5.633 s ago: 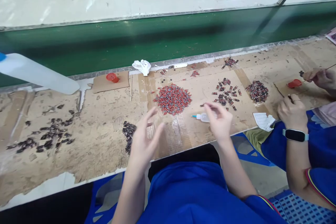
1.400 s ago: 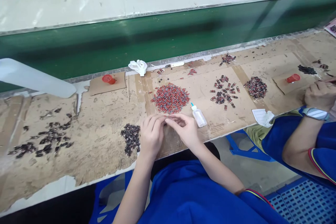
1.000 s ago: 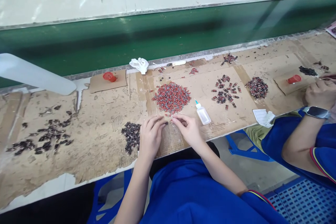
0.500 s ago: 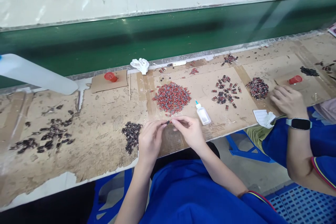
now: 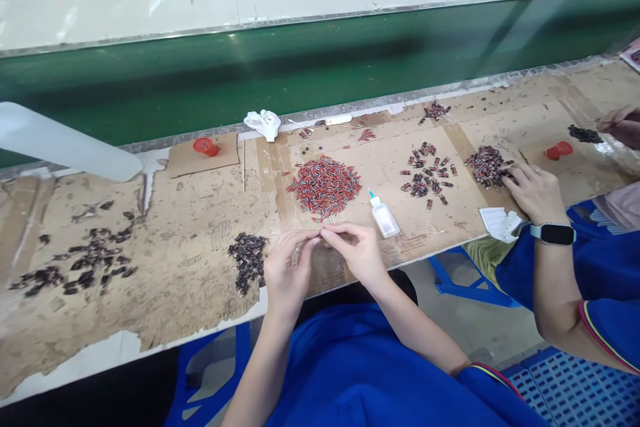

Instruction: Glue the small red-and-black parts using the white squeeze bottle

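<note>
Fingertip to fingertip, my left hand (image 5: 291, 267) and my right hand (image 5: 356, 250) pinch together above the table's front edge. Between them they grip a small red-and-black part, now almost wholly covered by the fingers. Just beyond my fingertips lies a heap of small red-and-silver parts (image 5: 324, 185). A pile of small black parts (image 5: 249, 260) sits beside my left hand. To the right of the heap, a clear squeeze bottle (image 5: 384, 217) with a blue needle tip lies on the cardboard.
Loose red-and-black parts (image 5: 427, 177) lie right of the bottle. At right, a co-worker's hand (image 5: 535, 193) touches another pile (image 5: 487, 165). A red cup (image 5: 207, 146), a crumpled white tissue (image 5: 263, 124) and a large white container (image 5: 65, 143) stand left. Scattered black parts (image 5: 100, 257) lie far left.
The part between my fingertips has gone from visible to covered as my fingers closed together. The co-worker's hand has moved left to its pile, and another hand has appeared at far right.
</note>
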### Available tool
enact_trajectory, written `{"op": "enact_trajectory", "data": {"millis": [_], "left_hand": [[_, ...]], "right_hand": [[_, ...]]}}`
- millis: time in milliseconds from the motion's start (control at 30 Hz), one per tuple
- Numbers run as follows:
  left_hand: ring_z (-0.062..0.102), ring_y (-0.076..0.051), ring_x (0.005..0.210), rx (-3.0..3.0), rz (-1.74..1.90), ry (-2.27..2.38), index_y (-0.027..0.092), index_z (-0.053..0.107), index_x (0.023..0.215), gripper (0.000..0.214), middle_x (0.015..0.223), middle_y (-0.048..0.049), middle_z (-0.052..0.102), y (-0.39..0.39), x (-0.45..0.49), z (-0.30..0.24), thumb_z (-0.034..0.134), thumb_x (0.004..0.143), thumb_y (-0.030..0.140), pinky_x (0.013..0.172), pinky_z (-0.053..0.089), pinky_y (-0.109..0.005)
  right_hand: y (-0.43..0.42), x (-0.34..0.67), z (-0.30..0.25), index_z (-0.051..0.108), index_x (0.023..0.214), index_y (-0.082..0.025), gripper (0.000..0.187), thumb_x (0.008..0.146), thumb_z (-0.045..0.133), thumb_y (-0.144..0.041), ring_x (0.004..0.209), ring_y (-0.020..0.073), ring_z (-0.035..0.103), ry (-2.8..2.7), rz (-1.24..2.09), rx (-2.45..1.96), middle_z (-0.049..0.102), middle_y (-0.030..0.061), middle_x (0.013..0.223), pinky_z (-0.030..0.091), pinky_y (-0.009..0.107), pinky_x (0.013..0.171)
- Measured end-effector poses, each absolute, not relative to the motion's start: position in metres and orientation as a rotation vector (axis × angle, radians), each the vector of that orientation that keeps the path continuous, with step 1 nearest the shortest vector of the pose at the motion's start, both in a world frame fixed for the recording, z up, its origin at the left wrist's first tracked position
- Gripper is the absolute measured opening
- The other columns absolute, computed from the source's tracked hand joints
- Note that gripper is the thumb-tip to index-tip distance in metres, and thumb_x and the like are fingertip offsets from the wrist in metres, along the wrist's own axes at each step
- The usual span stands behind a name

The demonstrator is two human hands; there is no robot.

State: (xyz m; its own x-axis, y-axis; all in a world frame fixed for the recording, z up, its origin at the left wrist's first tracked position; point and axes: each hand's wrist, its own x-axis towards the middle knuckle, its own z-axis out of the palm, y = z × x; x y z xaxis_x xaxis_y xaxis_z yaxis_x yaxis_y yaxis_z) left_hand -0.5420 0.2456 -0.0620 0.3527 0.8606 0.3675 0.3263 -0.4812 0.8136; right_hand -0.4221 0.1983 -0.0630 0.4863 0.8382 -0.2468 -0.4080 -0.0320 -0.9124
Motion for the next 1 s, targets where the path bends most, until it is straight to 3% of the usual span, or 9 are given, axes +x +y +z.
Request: {"op": "enact_trajectory", "data": {"millis": [167,567,800,1000], "left_hand": [[0.070,-0.017,0.084,1.800,1.027,0.993,0.021,0.072,0.087,0.013,0.088,-0.0043,0.075,0.244,-0.540,-0.059,0.064,0.085,0.031,0.082,0.057,-0.032],[0.070,-0.018,0.081,1.609,0.996,1.075,0.019,0.074,0.083,0.014,0.084,-0.0053,0.075,0.238,-0.534,-0.050,0.070,0.077,0.032,0.081,0.057,-0.031],[0.070,-0.017,0.077,1.400,0.976,1.077,0.017,0.071,0.080,0.019,0.080,-0.0054,0.074,0.238,-0.529,-0.058,0.072,0.071,0.033,0.078,0.058,-0.029],[0.069,-0.017,0.078,1.348,0.935,1.058,0.016,0.071,0.079,0.019,0.079,-0.0054,0.073,0.236,-0.529,-0.054,0.073,0.070,0.033,0.078,0.057,-0.028]], "right_hand": [[0.198,-0.419,-0.062,0.078,0.073,-0.022,0.020,0.061,0.085,-0.036,0.084,0.0227,0.073,-0.434,1.032,-1.203,0.078,0.0049,0.085,0.060,0.039,0.084],[0.194,-0.420,-0.059,0.078,0.073,-0.023,0.011,0.068,0.081,-0.032,0.085,0.0210,0.071,-0.529,0.909,-1.186,0.076,0.0043,0.083,0.058,0.036,0.082],[0.188,-0.412,-0.059,0.079,0.081,-0.022,0.014,0.072,0.078,-0.032,0.090,0.0207,0.071,-0.568,1.048,-1.186,0.077,0.0051,0.091,0.057,0.035,0.086],[0.183,-0.405,-0.055,0.079,0.087,-0.023,0.012,0.078,0.072,-0.026,0.085,0.0177,0.071,-0.735,0.951,-1.204,0.076,0.0048,0.090,0.058,0.030,0.079]]}}
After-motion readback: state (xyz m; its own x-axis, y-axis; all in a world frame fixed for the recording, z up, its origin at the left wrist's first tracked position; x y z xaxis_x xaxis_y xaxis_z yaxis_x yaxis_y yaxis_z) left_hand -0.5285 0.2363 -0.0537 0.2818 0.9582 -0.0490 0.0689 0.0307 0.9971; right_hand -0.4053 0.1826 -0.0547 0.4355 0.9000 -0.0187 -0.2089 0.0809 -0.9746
